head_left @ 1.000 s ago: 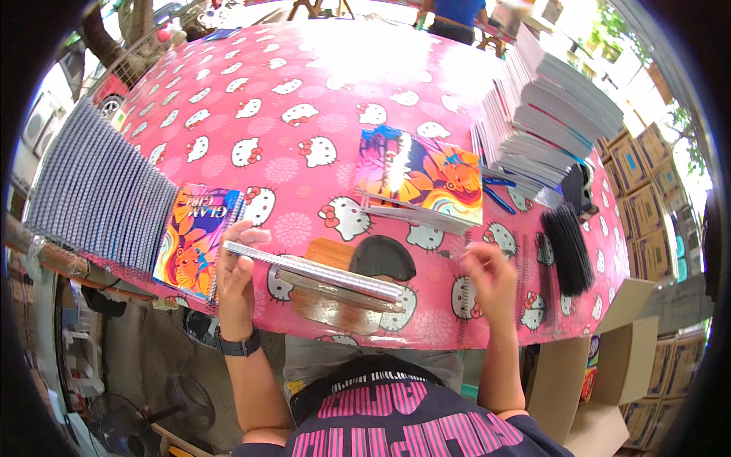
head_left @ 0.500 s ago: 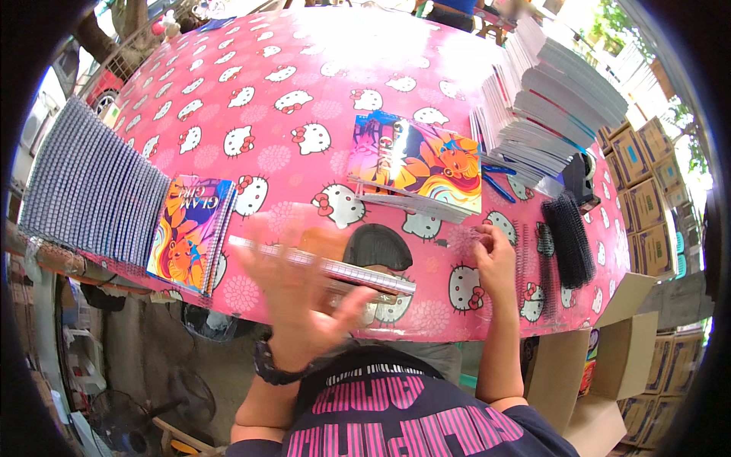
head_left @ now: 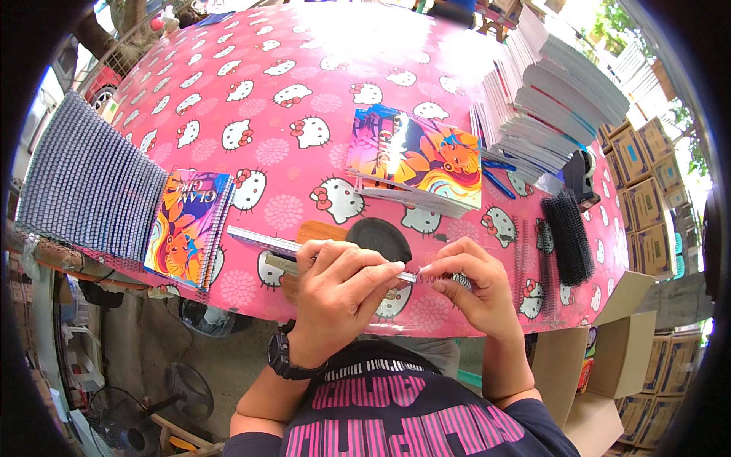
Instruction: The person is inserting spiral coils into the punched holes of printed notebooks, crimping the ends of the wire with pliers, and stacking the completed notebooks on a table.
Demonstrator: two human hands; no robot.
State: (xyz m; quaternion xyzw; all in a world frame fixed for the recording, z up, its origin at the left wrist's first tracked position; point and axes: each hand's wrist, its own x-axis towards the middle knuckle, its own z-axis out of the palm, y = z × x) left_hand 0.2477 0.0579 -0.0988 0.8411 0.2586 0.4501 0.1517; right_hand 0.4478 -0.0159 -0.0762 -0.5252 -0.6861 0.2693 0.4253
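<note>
Close to the table's near edge, my left hand is closed on a thin notebook held edge-up, its far-left end showing beyond my fingers. A dark wire coil is pinched in my right hand, its end meeting the right end of the notebook's punched edge. Under and behind the notebook are a wooden piece and a black rounded piece; my left hand partly covers them. Whether the coil has entered the holes is too small to tell.
Notebooks with colourful covers lie ahead, beside blue pliers. Tall paper stacks rise at the far right. Black coils are bundled at right, near a black tape dispenser. Bound notebooks stand left; an open carton sits below right.
My left hand, open and blurred above the notebook before, has come down and gripped it. My right hand has brought the coil left to the notebook's end.
</note>
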